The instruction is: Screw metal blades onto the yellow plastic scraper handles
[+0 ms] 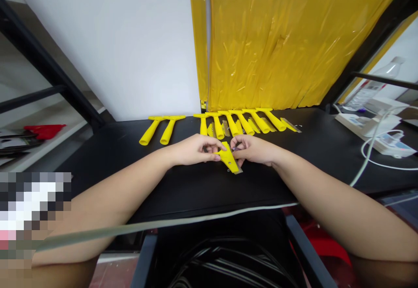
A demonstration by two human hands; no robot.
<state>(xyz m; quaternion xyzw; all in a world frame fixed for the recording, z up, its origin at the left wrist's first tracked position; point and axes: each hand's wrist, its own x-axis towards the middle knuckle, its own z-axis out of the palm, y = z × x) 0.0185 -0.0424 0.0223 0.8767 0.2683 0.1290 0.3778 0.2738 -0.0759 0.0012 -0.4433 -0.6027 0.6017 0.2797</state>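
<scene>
My left hand is closed on a flat yellow scraper part with a hole in it, pinching its left side between thumb and fingers just above the black table. Along that part's right edge shows a thin metal blade. My right hand meets the part from the right, its fingertips pinched together at the blade side. Something small and dark shows between those fingertips, too little to name. Behind my hands lies a row of yellow T-shaped scraper handles, with flat yellow pieces and metal blades between them.
Two separate yellow handles lie further left. A tiny ring-like piece is on the table by the held part. White power strips with cables and a plastic bottle are at the right. A pale cable crosses before the table edge.
</scene>
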